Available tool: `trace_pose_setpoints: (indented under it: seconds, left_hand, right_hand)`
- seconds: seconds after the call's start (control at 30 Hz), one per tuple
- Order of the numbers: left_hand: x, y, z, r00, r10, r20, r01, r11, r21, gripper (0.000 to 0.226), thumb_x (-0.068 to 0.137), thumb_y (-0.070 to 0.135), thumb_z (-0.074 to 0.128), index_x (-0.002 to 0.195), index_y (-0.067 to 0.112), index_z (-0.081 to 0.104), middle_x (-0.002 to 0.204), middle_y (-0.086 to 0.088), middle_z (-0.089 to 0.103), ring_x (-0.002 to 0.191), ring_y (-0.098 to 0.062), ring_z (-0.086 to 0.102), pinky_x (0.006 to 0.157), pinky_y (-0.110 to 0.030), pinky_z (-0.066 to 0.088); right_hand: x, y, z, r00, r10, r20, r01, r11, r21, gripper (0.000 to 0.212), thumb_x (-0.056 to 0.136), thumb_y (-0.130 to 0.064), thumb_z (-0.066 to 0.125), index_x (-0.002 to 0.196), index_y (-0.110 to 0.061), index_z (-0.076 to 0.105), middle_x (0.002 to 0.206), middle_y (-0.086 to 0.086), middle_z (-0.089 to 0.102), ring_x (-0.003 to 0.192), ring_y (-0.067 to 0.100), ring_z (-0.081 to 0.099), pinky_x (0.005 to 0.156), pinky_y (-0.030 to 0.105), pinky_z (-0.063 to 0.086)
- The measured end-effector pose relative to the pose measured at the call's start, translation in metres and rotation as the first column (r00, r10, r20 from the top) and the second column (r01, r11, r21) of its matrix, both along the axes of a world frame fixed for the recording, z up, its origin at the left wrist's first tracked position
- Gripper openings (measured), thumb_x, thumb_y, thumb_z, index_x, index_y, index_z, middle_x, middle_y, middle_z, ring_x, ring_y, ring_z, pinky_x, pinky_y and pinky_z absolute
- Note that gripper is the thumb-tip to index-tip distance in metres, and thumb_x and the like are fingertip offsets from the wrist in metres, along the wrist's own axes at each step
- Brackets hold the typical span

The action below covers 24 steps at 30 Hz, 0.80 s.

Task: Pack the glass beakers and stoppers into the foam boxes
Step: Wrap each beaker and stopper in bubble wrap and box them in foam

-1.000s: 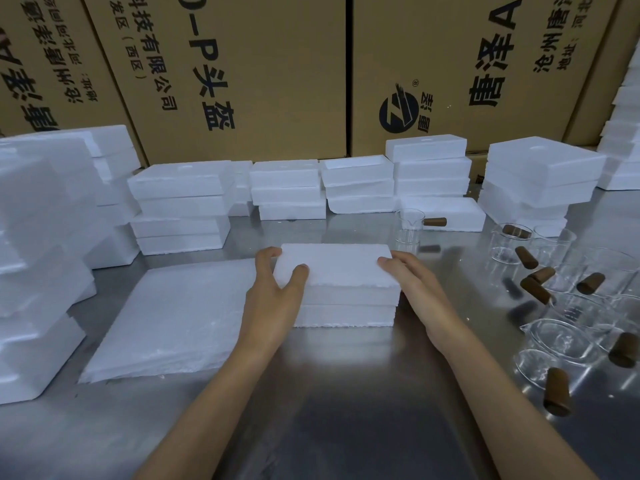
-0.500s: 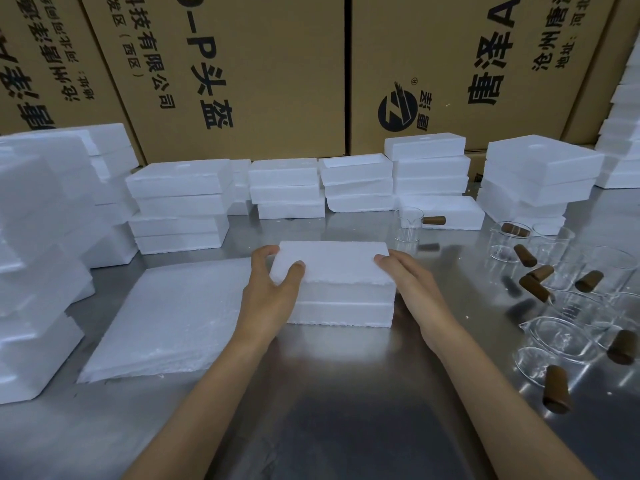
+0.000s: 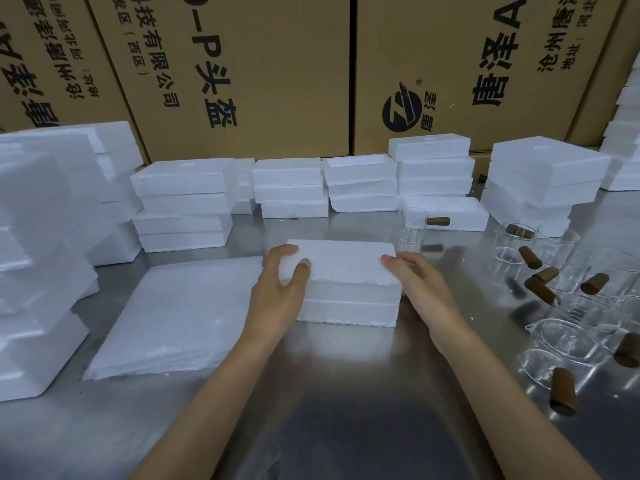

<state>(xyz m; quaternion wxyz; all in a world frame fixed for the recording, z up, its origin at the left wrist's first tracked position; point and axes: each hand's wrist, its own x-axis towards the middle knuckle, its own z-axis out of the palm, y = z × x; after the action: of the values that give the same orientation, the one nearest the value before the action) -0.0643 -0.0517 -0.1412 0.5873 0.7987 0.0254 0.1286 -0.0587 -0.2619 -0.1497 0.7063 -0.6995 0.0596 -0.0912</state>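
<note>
Nothing had shifted but a slight settling: the left hand [image 3: 277, 296] gripped the foam box [image 3: 343, 282] lid corner, thumb on top, the right hand [image 3: 415, 289] lay straight-fingered against its far end. Box's long axis ran hand to hand; beakers [image 3: 575, 327] and stoppers [image 3: 540, 289] lay beyond the right hand on the counter [image 3: 329, 410].

All the readable text is on the brown cartons at the far side. The left-middle carton [image 3: 242, 74] reads "科技有限公司", "(西区)" and "-P头盔", printed sideways. The right carton [image 3: 485, 64] has a round black "Z" logo, big "唐泽" plus an "A", and smaller "沧州" and "地址:".
</note>
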Motion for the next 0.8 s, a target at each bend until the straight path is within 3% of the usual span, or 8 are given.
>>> trace_pose_setpoints:
  seconds: [0.23, 0.37, 0.47, 0.57, 0.63, 0.67, 0.73, 0.8]
  left_hand:
    - [-0.0016, -0.0001, 0.0028, 1.000, -0.011, -0.002, 0.011, 1.000, 0.008, 0.023, 0.097, 0.043, 0.053, 0.120, 0.046, 0.051, 0.121, 0.022, 0.053, 0.092, 0.012, 0.050, 0.066, -0.005, 0.037]
    - [-0.0013, -0.0001, 0.0017, 0.999, -0.010, 0.031, 0.009, 0.999, 0.031, 0.023, 0.099, 0.041, 0.052, 0.121, 0.045, 0.054, 0.119, 0.027, 0.052, 0.102, 0.001, 0.053, 0.084, -0.017, 0.038]
    - [0.0009, 0.0005, 0.0013, 0.999, -0.011, 0.041, 0.009, 0.998, 0.056, 0.024, 0.100, 0.041, 0.050, 0.123, 0.043, 0.057, 0.119, 0.030, 0.051, 0.112, -0.003, 0.047, 0.094, -0.019, 0.034]
    - [0.0008, 0.0001, 0.0007, 0.999, -0.005, 0.054, 0.001, 0.997, 0.079, 0.026, 0.100, 0.040, 0.050, 0.124, 0.041, 0.059, 0.114, 0.035, 0.050, 0.112, -0.001, 0.048, 0.090, -0.013, 0.033]
    - [-0.0002, -0.0012, -0.0012, 0.995, -0.016, 0.095, 0.006, 0.994, 0.107, 0.027, 0.101, 0.036, 0.049, 0.125, 0.038, 0.062, 0.124, 0.027, 0.053, 0.123, -0.003, 0.048, 0.089, -0.003, 0.031]
    - [-0.0001, -0.0025, -0.0025, 0.992, -0.026, 0.124, 0.006, 0.987, 0.159, 0.028, 0.102, 0.033, 0.047, 0.125, 0.035, 0.063, 0.135, 0.018, 0.052, 0.133, -0.006, 0.043, 0.095, -0.002, 0.029]
    - [0.0007, -0.0044, -0.0034, 0.981, -0.018, 0.194, -0.057, 0.926, 0.374, 0.030, 0.104, 0.029, 0.044, 0.125, 0.028, 0.066, 0.154, -0.002, 0.039, 0.144, -0.017, 0.030, 0.109, -0.016, 0.025]
    - [-0.0003, -0.0072, -0.0004, 0.942, -0.002, 0.336, -0.221, 0.752, 0.621, 0.030, 0.105, 0.023, 0.045, 0.120, 0.017, 0.070, 0.151, -0.012, 0.044, 0.139, -0.030, 0.038, 0.112, -0.036, 0.030]
  right_hand:
    - [-0.0008, -0.0022, 0.0007, 0.998, -0.024, -0.053, 0.020, 0.996, -0.082, 0.031, 0.087, -0.051, 0.067, 0.104, -0.025, 0.068, 0.106, -0.005, 0.071, 0.093, 0.008, 0.067, 0.082, 0.024, 0.050]
    - [-0.0010, -0.0023, 0.0011, 0.997, -0.042, -0.069, 0.034, 0.994, -0.103, 0.033, 0.088, -0.052, 0.064, 0.101, -0.022, 0.066, 0.097, 0.000, 0.072, 0.070, 0.005, 0.066, 0.067, 0.023, 0.045]
    - [-0.0024, -0.0020, 0.0014, 0.996, -0.058, -0.063, 0.050, 0.992, -0.115, 0.030, 0.089, -0.048, 0.064, 0.100, -0.020, 0.066, 0.092, 0.002, 0.072, 0.065, 0.006, 0.065, 0.063, 0.021, 0.045]
    - [-0.0038, -0.0003, 0.0029, 0.997, -0.069, -0.041, 0.065, 0.994, -0.082, 0.031, 0.090, -0.040, 0.068, 0.101, -0.011, 0.065, 0.081, 0.004, 0.070, 0.052, 0.004, 0.063, 0.048, 0.015, 0.047]
    - [-0.0048, 0.0017, 0.0042, 0.996, -0.080, -0.039, 0.077, 0.995, -0.070, 0.033, 0.089, -0.040, 0.070, 0.101, -0.009, 0.065, 0.084, 0.007, 0.071, 0.055, 0.007, 0.065, 0.052, 0.020, 0.053]
    - [-0.0048, 0.0026, 0.0043, 0.995, -0.094, -0.035, 0.091, 0.993, -0.073, 0.034, 0.088, -0.041, 0.071, 0.100, -0.010, 0.066, 0.088, 0.009, 0.072, 0.061, 0.010, 0.067, 0.062, 0.026, 0.059]
    - [-0.0054, 0.0047, 0.0040, 0.992, -0.124, -0.019, 0.122, 0.989, -0.090, 0.034, 0.086, -0.042, 0.072, 0.097, -0.011, 0.066, 0.096, 0.011, 0.072, 0.075, 0.017, 0.067, 0.085, 0.041, 0.059]
    - [-0.0072, 0.0070, 0.0045, 0.990, -0.143, -0.001, 0.142, 0.987, -0.081, 0.034, 0.086, -0.041, 0.073, 0.094, -0.009, 0.065, 0.098, 0.013, 0.071, 0.080, 0.021, 0.066, 0.091, 0.049, 0.055]
